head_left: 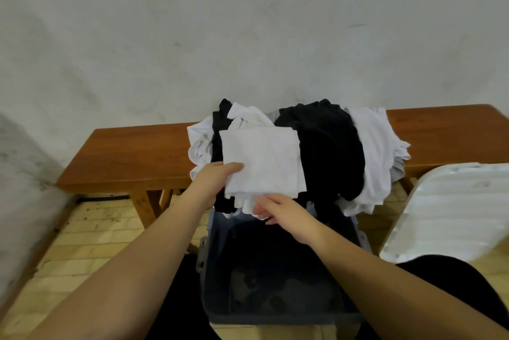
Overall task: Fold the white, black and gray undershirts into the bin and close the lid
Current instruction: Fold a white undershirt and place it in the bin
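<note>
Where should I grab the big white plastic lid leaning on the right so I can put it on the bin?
Probably by its two long side edges, one hand on each. The ribbed white plastic lid stands tilted beside the dark grey plastic bin, its broad face towards you, so the curved edges look free to grip. Come from the front. Both hands are busy: the left hand and right hand hold the folded white undershirt.

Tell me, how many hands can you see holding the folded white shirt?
2. The left hand grips the folded white shirt at its left edge; the right hand holds its bottom edge, above the bin.
</note>
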Available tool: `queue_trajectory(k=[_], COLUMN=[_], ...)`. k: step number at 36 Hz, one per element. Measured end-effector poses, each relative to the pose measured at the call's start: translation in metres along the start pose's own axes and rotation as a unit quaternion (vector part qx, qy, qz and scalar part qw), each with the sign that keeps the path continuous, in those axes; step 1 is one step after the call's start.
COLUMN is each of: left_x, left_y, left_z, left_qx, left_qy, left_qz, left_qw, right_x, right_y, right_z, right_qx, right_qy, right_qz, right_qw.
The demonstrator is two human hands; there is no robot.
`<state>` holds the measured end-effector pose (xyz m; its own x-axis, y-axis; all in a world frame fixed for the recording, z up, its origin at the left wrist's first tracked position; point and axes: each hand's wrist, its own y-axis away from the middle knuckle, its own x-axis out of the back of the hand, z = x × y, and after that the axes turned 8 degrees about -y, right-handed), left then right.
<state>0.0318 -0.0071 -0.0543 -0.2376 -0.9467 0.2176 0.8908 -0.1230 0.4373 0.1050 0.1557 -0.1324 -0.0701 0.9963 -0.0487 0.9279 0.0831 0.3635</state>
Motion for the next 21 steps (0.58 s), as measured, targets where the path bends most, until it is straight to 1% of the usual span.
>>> queue_trajectory(k=[1,2,4,5,6,8,9,11,13,15,16,18,21], left_x=[-0.002,-0.004,-0.009,-0.013,-0.016,-0.021,-0.023,-0.025,-0.025,-0.023,-0.023,-0.021,-0.019], left_y=[0.004,0.008,0.017,0.021,0.025,0.033,0.037,0.048,0.057,0.064,0.067,0.069,0.07], left_z=[0.003,0.007,0.015,0.018,0.022,0.027,0.03,0.035,0.036,0.033,0.028,0.018,-0.004], left_qx=[-0.005,-0.009,-0.01,-0.007,-0.001,0.016,0.025,0.036,0.044,0.051,0.054,0.06,0.082], left_qy=[0.009,0.021,0.06,0.086,0.113,0.155,0.17,0.19,0.204,0.205,0.2,0.18,0.167], left_qz=[-0.011,-0.023,-0.049,-0.062,-0.071,-0.076,-0.076,-0.075,-0.078,-0.079,-0.08,-0.08,-0.068], left_qw=[1.0,0.999,0.997,0.994,0.991,0.985,0.982,0.978,0.975,0.974,0.975,0.979,0.98], right_x=[-0.005,-0.01,-0.017,-0.02,-0.022,-0.025,-0.025,-0.023,-0.015,-0.005,0.002,0.016,0.039], right_y=[0.002,0.003,0.005,0.006,0.008,0.013,0.016,0.019,0.022,0.026,0.029,0.037,0.052], right_z=[0.002,0.004,0.007,0.008,0.008,0.007,0.007,0.01,0.014,0.017,0.02,0.022,0.029], right_qx=[-0.032,-0.065,-0.106,-0.107,-0.098,-0.066,-0.048,-0.011,0.018,0.02,0.006,-0.049,-0.146], right_qy=[-0.103,-0.208,-0.399,-0.476,-0.536,-0.617,-0.644,-0.677,-0.685,-0.663,-0.644,-0.603,-0.548], right_qz=[-0.021,-0.04,-0.06,-0.061,-0.057,-0.032,-0.016,0.011,0.026,0.015,0.008,-0.011,-0.055], right_qw=[0.994,0.975,0.909,0.871,0.837,0.784,0.763,0.735,0.728,0.748,0.765,0.796,0.822])
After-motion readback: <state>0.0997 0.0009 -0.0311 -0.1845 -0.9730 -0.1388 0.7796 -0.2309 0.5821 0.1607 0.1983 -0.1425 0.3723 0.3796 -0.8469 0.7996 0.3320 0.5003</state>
